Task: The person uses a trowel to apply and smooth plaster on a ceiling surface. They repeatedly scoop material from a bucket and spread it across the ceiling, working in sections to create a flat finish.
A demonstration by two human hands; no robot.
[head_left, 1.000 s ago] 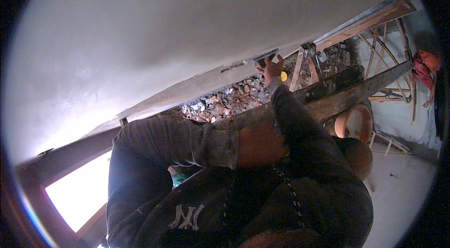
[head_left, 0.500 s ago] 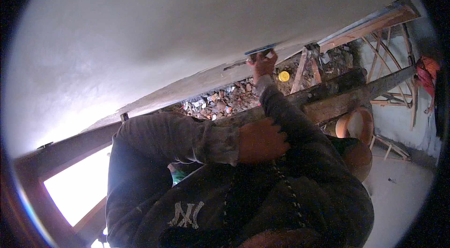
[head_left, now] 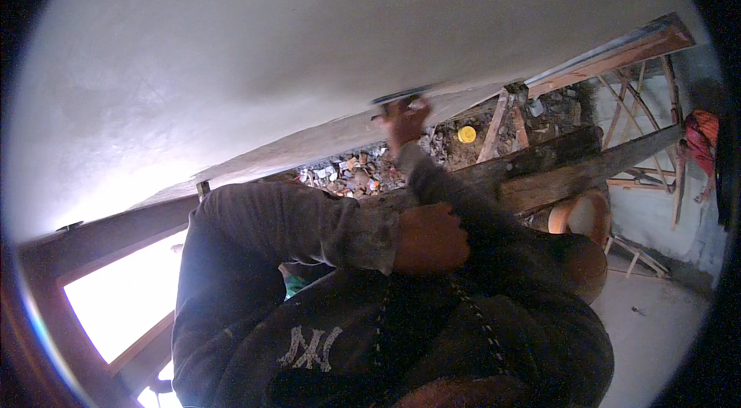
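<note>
Nearest is the person's dark grey hooded garment (head_left: 432, 323), with 2 speckled cords (head_left: 480, 321) hanging down its front, all on the near side of the long, weathered brown wooden beam (head_left: 563, 169). The left hand (head_left: 432, 238) lies in front of the body, also on the beam's near side, close against the right sleeve. Its fingers bend inward and their tips are hidden, so I cannot tell how tightly they are closed or whether they hold anything

To the right, on the beam's near side, sits a round, orange-rimmed tub (head_left: 590, 215). The right forearm crosses above the beam, and the right hand (head_left: 404, 124), blurred, is beyond it. Its fingers are curled partway around the back of a flat, thin, dark-edged hand tool (head_left: 400, 96), whose face lies along the smooth, pale grey wall (head_left: 270, 60) on the beam's far side

Just past the beam lies a bed of loose, mixed-colour rubble (head_left: 351, 172), with a round yellow disc-like object (head_left: 466, 135) near the right hand. Farther off, by the beam's right end, hangs a bunched red cloth (head_left: 701, 136)
</note>
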